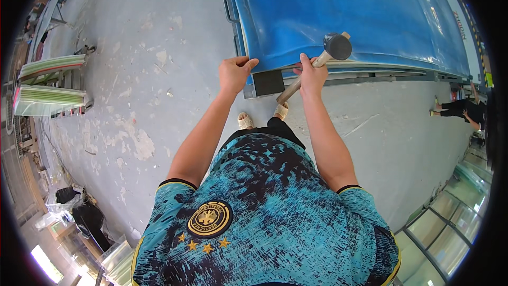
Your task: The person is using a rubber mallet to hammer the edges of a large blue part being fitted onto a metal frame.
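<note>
A rubber mallet with a black head (337,46) and a pale wooden handle (289,92) is in my right hand (313,78). My fingers wrap its handle below the head, and the head sits over the near edge of a large blue sheet (328,10). At the sheet's near left corner is my left hand (234,76), its fingers curled and the thumb pressed at the sheet's edge. The blue sheet looks glossy and flexible, covering a long metal-framed table (370,79). A dark rectangular plate (268,82) sits under the corner, between my hands.
A metal handle (228,4) sticks out from the table's left side. Stacked glass-like panels (50,100) stand on a rack at the left. Another person (465,110) is far right. Framed panels (444,228) lie at lower right. The grey floor (132,74) is scuffed.
</note>
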A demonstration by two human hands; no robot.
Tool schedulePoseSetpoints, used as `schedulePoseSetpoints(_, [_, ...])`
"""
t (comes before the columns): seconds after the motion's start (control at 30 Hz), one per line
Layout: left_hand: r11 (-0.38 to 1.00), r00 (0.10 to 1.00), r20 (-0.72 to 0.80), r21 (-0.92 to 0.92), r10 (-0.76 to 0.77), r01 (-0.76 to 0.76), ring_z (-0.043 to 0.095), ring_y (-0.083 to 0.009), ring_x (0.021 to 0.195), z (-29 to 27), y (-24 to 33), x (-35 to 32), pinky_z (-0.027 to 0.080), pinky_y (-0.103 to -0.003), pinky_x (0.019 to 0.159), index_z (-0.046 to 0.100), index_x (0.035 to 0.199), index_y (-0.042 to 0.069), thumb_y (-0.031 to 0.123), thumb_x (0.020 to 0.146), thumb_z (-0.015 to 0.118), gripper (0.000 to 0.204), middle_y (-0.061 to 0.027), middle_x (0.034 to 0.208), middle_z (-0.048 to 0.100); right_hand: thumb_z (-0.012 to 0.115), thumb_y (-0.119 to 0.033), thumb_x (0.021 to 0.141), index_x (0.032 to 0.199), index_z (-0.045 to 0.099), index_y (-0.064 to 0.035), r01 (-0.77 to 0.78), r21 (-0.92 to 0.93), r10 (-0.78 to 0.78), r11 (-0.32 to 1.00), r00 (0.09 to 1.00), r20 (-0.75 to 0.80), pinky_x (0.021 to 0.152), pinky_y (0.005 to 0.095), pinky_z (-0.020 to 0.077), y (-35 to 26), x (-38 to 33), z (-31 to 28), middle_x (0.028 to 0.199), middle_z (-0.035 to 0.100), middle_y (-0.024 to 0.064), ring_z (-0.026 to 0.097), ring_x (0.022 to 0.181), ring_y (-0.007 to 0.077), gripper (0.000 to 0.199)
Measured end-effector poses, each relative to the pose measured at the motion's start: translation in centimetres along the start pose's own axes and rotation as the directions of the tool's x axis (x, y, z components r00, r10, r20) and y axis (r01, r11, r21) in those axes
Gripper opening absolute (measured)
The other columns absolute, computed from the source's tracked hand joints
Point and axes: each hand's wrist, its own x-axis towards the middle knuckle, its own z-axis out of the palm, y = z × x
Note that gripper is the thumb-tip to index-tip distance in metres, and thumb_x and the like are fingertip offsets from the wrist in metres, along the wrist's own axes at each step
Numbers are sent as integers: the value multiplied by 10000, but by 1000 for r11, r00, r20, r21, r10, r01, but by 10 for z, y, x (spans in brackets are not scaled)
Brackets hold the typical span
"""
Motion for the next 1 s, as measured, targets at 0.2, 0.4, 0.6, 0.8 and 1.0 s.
schedulePoseSetpoints(0.2, [984,999,-35,174,41,-34,679,-122,705,-10,26,-5,551,-302,647,817,1301,-40,287,959,932,487,-88,810,784,847,-104,1003,967,518,-100,-57,4,56,998,998,30,629,378,647,-6,-1,-9,966,678,77,797,864,250,331])
schedulePoseSetpoints(0.4, [997,988,142,-56,53,-45,697,-136,675,-21,11,17,600,-325,655,538,1659,21,266,882,990,931,-105,895,825,864,-177,1000,986,563,-99,-55,-122,64,991,995,72,571,365,599,-14,2,-7,935,697,54,799,835,229,311])
schedulePoseSetpoints(0.6, [999,980,201,54,-5,-6,782,-205,893,-39,-3,31,644,-384,771,515,1680,40,459,897,965,996,-144,1088,816,885,-273,982,983,589,-63,13,-442,-9,897,1000,11,514,338,563,-14,-7,-2,832,678,47,679,649,153,362])
schedulePoseSetpoints(0.8, [933,941,206,188,268,-307,630,-415,1422,-47,8,32,537,-541,1162,422,1751,186,651,879,890,1093,-213,1644,566,878,-249,988,932,576,-65,53,-396,-74,917,996,-40,514,335,581,-7,-7,6,762,616,29,635,603,144,358])
schedulePoseSetpoints(1.0, [498,689,407,485,599,-719,203,-422,1714,-60,29,51,289,-612,1357,492,1712,353,668,919,801,907,-127,1848,301,876,-302,969,997,635,9,131,-483,-195,866,977,-86,787,509,583,16,2,1,830,695,137,713,762,374,395])
